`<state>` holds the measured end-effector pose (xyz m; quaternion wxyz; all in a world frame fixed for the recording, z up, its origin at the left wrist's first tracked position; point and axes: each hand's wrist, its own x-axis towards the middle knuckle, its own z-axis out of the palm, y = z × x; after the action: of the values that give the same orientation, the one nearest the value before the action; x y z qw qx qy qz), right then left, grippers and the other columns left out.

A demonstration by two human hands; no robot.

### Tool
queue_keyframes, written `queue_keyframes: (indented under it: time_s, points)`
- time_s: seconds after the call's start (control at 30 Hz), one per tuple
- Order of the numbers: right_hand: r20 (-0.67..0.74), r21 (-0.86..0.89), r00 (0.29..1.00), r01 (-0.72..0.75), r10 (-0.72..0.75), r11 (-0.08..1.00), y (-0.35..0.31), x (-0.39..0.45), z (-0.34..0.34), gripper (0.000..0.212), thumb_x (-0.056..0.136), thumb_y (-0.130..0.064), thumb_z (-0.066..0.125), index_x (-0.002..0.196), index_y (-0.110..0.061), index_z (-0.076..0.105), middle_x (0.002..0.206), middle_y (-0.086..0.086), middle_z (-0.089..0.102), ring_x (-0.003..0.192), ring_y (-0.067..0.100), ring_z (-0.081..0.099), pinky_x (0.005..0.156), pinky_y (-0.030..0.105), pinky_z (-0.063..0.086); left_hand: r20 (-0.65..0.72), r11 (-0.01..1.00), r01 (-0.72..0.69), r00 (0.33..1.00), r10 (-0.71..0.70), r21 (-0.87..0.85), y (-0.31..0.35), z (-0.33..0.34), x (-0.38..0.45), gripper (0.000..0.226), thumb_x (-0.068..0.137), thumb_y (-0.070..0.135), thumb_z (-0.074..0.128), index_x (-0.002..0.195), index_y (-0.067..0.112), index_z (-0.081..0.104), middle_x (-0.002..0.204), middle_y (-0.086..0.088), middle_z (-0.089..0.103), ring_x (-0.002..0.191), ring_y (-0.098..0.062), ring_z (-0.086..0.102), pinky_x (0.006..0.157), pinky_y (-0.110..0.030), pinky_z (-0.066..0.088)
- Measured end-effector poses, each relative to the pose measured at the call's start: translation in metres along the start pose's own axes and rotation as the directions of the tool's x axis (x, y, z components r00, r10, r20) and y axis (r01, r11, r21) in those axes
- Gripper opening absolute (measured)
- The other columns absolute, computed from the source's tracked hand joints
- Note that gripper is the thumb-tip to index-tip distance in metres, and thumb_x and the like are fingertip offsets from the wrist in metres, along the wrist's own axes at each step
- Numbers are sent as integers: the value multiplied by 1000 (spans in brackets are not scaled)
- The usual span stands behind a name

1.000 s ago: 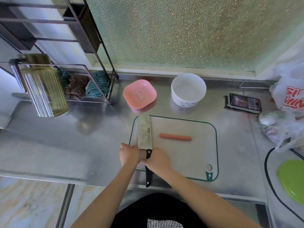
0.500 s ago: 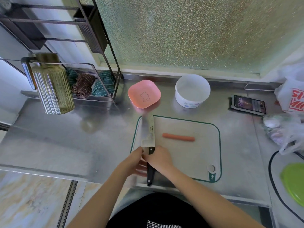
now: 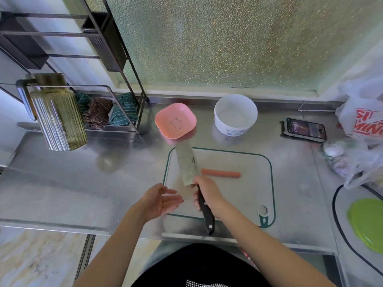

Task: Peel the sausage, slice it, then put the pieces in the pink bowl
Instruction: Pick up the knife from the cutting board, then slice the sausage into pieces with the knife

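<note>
- Head view, nearest first: a dark garment fills the bottom edge, and two bare forearms reach forward over the front lip of a stainless steel counter (image 3: 62,183).
- The right hand (image 3: 207,193) is curled round the black handle of a knife (image 3: 187,163); the broad blade points away, toward the bowls.
- The left hand (image 3: 159,200) is held palm up with fingers relaxed and apart, holding nothing, just left of the handle.
- A translucent cutting board (image 3: 248,193) with a green border lies on the counter under the blade.
- The sausage (image 3: 220,173) lies whole on the board, crosswise, just right of the blade; whether its skin is on cannot be told.
- Beyond the board stand the pink bowl (image 3: 175,120) and, to its right, a white bowl (image 3: 235,114), near each other but apart.
- A phone (image 3: 304,129) lies farther right, with plastic bags (image 3: 360,125) at the right edge.
- A ribbed pitcher (image 3: 58,119) and a wire rack (image 3: 116,96) with folded cloths stand at left.
- Frosted glass (image 3: 217,42) forms the back wall.
</note>
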<state>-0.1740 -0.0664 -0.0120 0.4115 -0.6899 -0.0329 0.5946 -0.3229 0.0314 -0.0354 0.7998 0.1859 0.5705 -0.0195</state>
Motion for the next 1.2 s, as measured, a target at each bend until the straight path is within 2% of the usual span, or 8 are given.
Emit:
queue_keyframes:
  time_s: [0.13,0.23,0.3,0.47,0.67,0.8,0.97,1.2]
  points:
    - [-90,4,982,165,-164,986,-3,-14,-32,60,82,-69,47,57,-15,46,40,4,45,30,20,41,33,19,34,-179,889,-322,902,393,326,11,24,8,13,91,8,45,88,7,57,90,-16,65,67,-26,68,50,-29,55]
    - [-206,-94,915,336,-348,937,-1,-28,-62,52,94,-55,37,59,-21,54,44,4,47,34,19,45,36,25,40,-5,525,-465,745,667,712,18,60,17,15,85,5,53,80,17,60,89,-8,65,74,-20,61,62,-24,49]
    - [-302,-110,871,371,-387,922,4,-33,-80,48,97,-46,37,66,-14,55,47,6,51,36,19,49,39,28,47,179,270,-499,680,711,823,18,87,20,16,81,8,57,88,19,65,93,-1,67,80,-14,60,66,-15,46]
    - [-493,-252,775,307,-394,918,18,-33,-107,44,98,-42,37,70,-10,49,46,5,47,29,12,42,32,21,37,519,-150,-537,646,560,830,12,138,40,36,80,7,60,115,14,65,120,-8,64,110,-24,57,94,-29,43]
    - [-569,-479,718,106,-401,871,30,-26,-109,47,95,-50,33,63,-19,46,58,3,54,55,29,55,53,33,44,631,-438,-466,665,400,769,8,161,58,36,81,16,63,117,22,62,116,-6,64,110,-27,53,92,-39,45]
    - [-579,-600,659,54,-480,798,34,-23,-100,47,100,-43,26,91,-12,60,79,10,66,71,32,58,64,37,47,659,-495,-457,645,388,739,12,163,63,33,83,18,63,115,15,57,116,-9,59,111,-30,49,91,-40,43]
    - [-552,-692,673,-40,-493,721,38,-19,-92,38,101,-38,23,101,-12,51,84,17,67,77,38,63,72,46,51,738,-486,-556,519,431,674,12,157,61,19,87,20,58,88,1,61,89,-19,61,89,-35,54,74,-41,44]
    - [-528,-794,647,-146,-550,591,54,-9,-75,30,101,-34,23,113,-18,45,84,8,68,71,28,66,56,33,37,897,-760,-491,336,286,426,7,150,66,21,70,5,77,88,3,66,80,-15,65,70,-34,62,55,-36,51]
